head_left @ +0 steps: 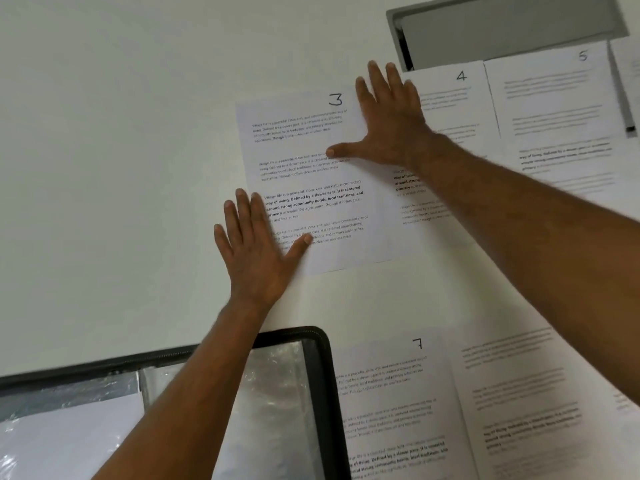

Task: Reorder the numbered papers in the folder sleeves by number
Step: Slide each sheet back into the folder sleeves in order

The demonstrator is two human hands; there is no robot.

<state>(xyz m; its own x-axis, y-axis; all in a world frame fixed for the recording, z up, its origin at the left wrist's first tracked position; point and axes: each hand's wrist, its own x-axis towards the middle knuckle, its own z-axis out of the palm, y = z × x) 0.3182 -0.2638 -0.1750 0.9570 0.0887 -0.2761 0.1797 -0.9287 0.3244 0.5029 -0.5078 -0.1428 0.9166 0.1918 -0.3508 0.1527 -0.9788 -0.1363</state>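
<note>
A white worktop (121,168) fills the view, with printed sheets spread over it. The sheet marked 3 (322,174) lies flat near the middle, slightly turned. The left hand (256,251) rests on its lower left corner, fingers straight and spread, thumb on the paper, gripping nothing. The right hand (391,123) lies flat across its upper right edge, fingers spread, thumb pointing left over the text, also gripping nothing; it reaches onto the sheet marked 4 (457,109) just beside. The sheet marked 5 (554,98) lies right of that, touching it. A grey tray (502,26) sits above these two, at the top edge. Nearer the person, the sheet marked 7 (391,403) lies beside an open black-edged folder (322,375) with shiny clear sleeves (277,393), one of which holds a white sheet at the lower left.
</note>
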